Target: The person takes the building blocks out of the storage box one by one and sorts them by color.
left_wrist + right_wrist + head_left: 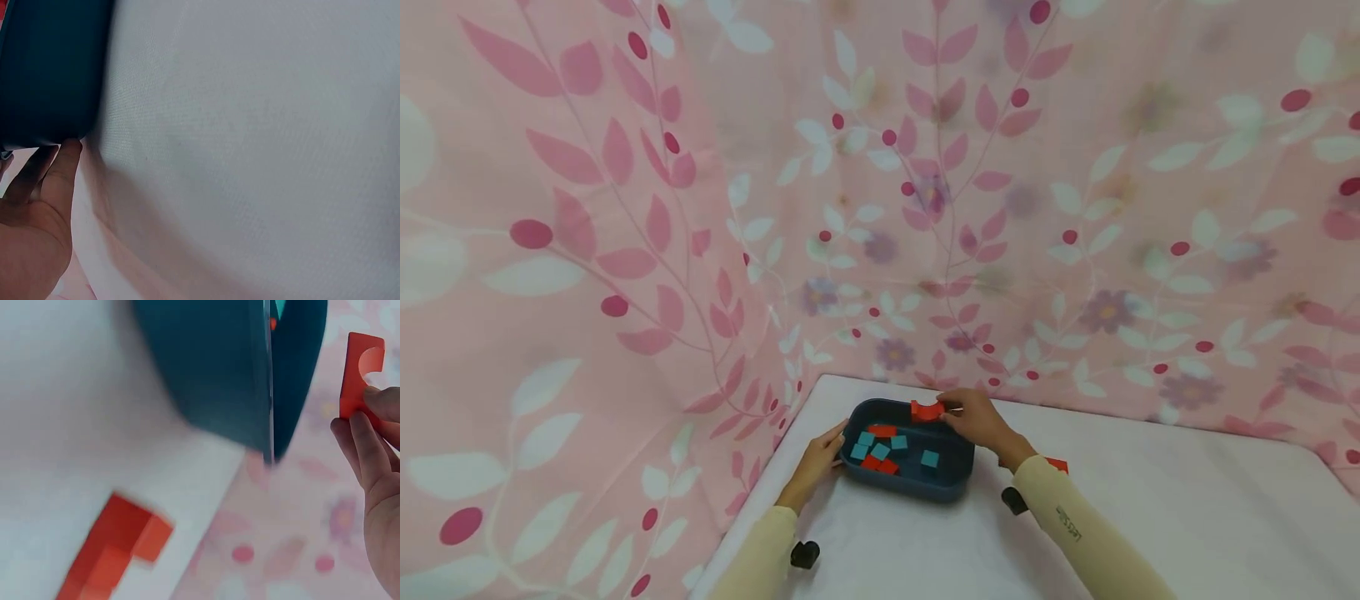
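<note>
A dark blue rectangular bin (pixel 910 490) holds several teal blocks (pixel 930 460) and several red blocks (pixel 887 467). My left hand (pixel 817 464) grips the bin's left end; in the left wrist view its fingertips (pixel 70 147) press against the outer wall. Over the bin's back right part, my right hand (pixel 976 417) pinches one end of a red arch block (pixel 927 412) with a half-round notch. The right wrist view shows this arch block (pixel 356 375) between thumb and fingers, above the rim.
More red blocks (pixel 119 531) lie on the white-covered table (pixel 1150 500) right of the bin, partly hidden by my right forearm in the head view. Pink floral curtains (pixel 1000 208) stand behind and to the left. Black wrist devices (pixel 805 555) stick out from both sleeves.
</note>
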Tool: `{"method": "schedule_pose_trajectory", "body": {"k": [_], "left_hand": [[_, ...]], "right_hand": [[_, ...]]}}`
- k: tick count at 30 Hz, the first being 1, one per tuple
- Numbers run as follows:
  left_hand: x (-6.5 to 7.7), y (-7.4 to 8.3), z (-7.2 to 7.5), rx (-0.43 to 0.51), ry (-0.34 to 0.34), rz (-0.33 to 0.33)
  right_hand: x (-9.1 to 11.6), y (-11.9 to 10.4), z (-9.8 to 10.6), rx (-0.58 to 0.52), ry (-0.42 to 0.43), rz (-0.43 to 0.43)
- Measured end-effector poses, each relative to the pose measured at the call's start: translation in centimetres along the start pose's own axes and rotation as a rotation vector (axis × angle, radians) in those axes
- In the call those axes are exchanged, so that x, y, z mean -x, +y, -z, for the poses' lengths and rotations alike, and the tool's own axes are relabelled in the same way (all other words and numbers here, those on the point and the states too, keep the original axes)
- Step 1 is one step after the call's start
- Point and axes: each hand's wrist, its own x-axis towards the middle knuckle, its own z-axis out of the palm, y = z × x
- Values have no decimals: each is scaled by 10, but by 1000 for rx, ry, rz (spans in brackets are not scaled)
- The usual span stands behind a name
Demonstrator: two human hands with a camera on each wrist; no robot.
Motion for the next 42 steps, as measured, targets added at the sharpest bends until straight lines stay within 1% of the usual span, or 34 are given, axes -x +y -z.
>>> {"method": "schedule_pose_trajectory", "body": {"k": [2,3,8,13,17,20,24,29,33,37,42], "left_hand": [[1,3,1,2,0,-4],[2,5,2,-5,-1,-11],[2,8,6,-8,30,-3],[0,6,9,22,46,25],[-1,8,11,-15,61,34],[-1,10,11,-61,77,35],[-2,10,11,-80,78,37],[-4,9,6,-62,69,48],[-6,9,3,-59,61,47],[-2,9,0,-65,54,45],[0,8,-4,-70,44,59]], "right_hand": [[8,3,14,-8,4,-56],[12,4,20,-9,7,-70],[33,14,52,11,37,-104],[59,34,77,57,87,-110],[81,51,90,96,111,-128],[97,61,98,127,113,-158],[117,76,107,168,122,-190],[145,97,120,218,139,-224],[165,112,127,246,130,-253],[177,122,127,250,112,-285],[183,131,124,251,100,-302]]}}
